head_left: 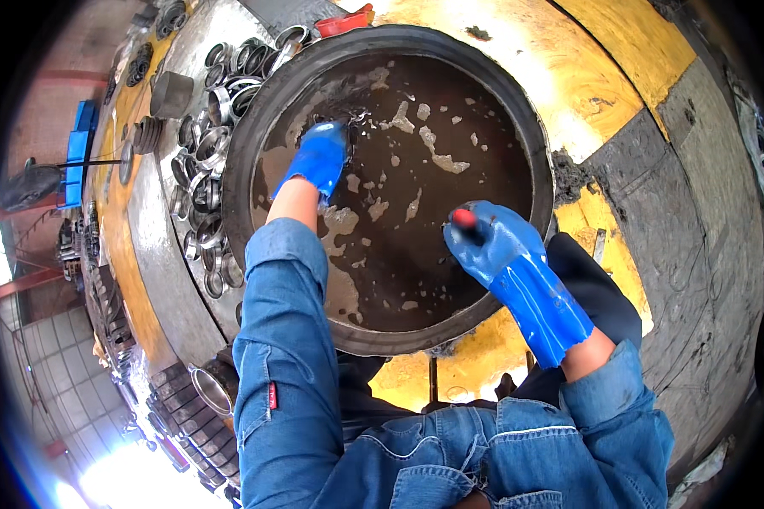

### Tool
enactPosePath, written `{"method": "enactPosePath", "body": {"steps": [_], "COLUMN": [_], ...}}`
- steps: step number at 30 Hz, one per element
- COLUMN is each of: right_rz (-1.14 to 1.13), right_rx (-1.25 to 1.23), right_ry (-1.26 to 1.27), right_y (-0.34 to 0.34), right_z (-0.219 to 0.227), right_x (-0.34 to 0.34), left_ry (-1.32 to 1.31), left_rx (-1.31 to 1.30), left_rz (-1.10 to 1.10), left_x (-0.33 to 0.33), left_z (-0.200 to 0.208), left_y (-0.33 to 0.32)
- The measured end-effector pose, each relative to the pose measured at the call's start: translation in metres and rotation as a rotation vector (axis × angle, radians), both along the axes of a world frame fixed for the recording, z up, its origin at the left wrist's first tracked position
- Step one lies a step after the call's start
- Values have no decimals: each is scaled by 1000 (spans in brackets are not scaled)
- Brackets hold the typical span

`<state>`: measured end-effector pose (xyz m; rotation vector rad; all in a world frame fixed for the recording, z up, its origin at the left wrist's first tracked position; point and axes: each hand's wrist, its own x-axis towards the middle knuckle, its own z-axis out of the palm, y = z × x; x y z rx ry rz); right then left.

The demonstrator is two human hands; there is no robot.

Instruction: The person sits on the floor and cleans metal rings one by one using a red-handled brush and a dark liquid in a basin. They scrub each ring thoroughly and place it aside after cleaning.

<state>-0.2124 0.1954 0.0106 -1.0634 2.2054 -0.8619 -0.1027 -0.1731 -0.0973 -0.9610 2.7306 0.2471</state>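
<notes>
In front of me stands a wide round black tub [243,182] of dark brown liquid [407,263] with pale patches of foam on top. My left hand [321,157], in a blue rubber glove, dips into the liquid at the left side; its fingers are under the surface, which ripples around them. Whatever it touches there is hidden. Over the tub's right part is my right hand [499,246], also in a blue glove, closed around a dark handle with a red end [463,218]. The rest of that tool cannot be made out.
Many metal rings [212,148] are heaped along the tub's left side. A red container [345,21] sits behind the tub, a grey metal block [171,94] at far left. A hollow metal cylinder [212,388] lies near my left elbow. Worn yellow and grey boards [654,170] extend right.
</notes>
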Motion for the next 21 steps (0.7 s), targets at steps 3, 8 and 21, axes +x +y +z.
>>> {"method": "enactPosePath", "body": {"steps": [3,8,21], "right_rz": [-2,-15,40], "right_rx": [-29,-48,-14], "right_ry": [-8,59,9], "right_y": [-1,3,-3], "right_z": [0,-4,-1], "right_x": [3,9,13], "left_ry": [2,-22,143], "left_rx": [-67,-1,350], "left_rz": [94,228,184], "left_x": [0,-34,-42], "left_z": [0,18,-32], "left_y": [-9,4,-2]}}
